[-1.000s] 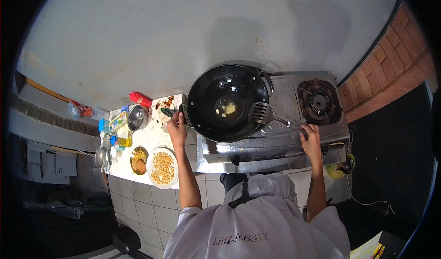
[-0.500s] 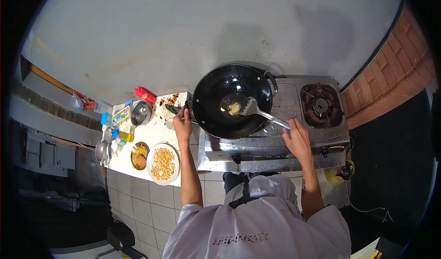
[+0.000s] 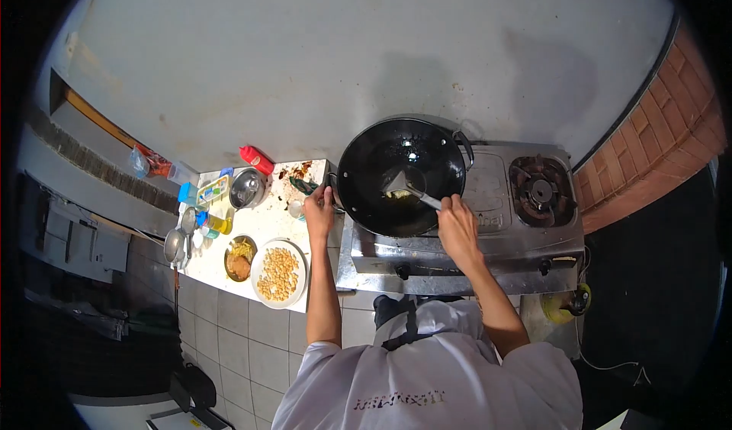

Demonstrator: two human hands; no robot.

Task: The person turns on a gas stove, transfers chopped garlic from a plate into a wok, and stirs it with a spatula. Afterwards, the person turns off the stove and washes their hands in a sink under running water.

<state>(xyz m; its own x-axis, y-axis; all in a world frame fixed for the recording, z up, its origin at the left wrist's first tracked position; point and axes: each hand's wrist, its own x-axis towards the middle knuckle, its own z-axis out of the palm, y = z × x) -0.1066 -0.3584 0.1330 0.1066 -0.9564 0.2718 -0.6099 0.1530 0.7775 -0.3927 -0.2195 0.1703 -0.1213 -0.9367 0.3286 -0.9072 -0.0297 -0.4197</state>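
Note:
A black wok sits on the left burner of the stove. My left hand is closed round its left handle, beside a dark green cloth-like thing. My right hand grips the handle of a metal spatula. The spatula's slotted blade is down inside the wok, over a small heap of pale yellow food that it partly covers. The wok's inner surface shines as if oily.
Left of the wok, a white table holds a plate of beige nuts or beans, a bowl of food, a metal bowl, a red squeeze bottle and several containers. A bare burner is on the right.
My right hand has moved left and the spatula blade now lies over the food instead of at its right. The whole view has shifted slightly. My left hand stays at the wok handle.

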